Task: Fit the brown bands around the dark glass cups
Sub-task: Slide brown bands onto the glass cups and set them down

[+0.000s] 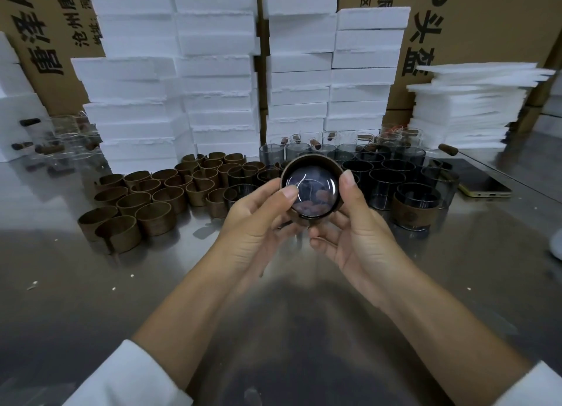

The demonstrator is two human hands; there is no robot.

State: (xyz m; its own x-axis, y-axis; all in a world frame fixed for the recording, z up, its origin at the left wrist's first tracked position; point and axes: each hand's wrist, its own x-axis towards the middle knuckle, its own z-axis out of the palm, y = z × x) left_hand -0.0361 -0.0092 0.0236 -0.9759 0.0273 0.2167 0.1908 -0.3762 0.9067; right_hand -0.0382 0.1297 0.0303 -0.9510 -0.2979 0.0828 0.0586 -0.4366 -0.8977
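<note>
Steel table (pixel 91 299): broad bare stretch in front of the forearms; crowded only along the back; near edge out of frame.
Foam block stacks (pixel 213 71): white wall right behind the rows, closing off the far side; nothing can be pushed further back.
Loose brown bands (pixel 143 202): dozens standing at left, packed against one another, none fitted yet.
Bare dark glass cups (pixel 386 174): rows at right and behind the hands, most without bands; bulk of the job judged to lie ahead.
Left hand (pixel 255 220): fingers curled round the held cup's left side, thumb pressed on its round face.
Right hand (pixel 355 223): cradling the right side, thumb up along the rim.
Held cup (pixel 313 189): lifted above the table between both hands, one round end toward the camera.
Band on it (pixel 307 162): wrapped round the wall; whether fully seated, cannot tell.
Banded cup (pixel 415 206): standing at the front right of the rows, the one plainly finished.
Phone (pixel 483 180): flat just right of the cups, narrowing set-down room there.
</note>
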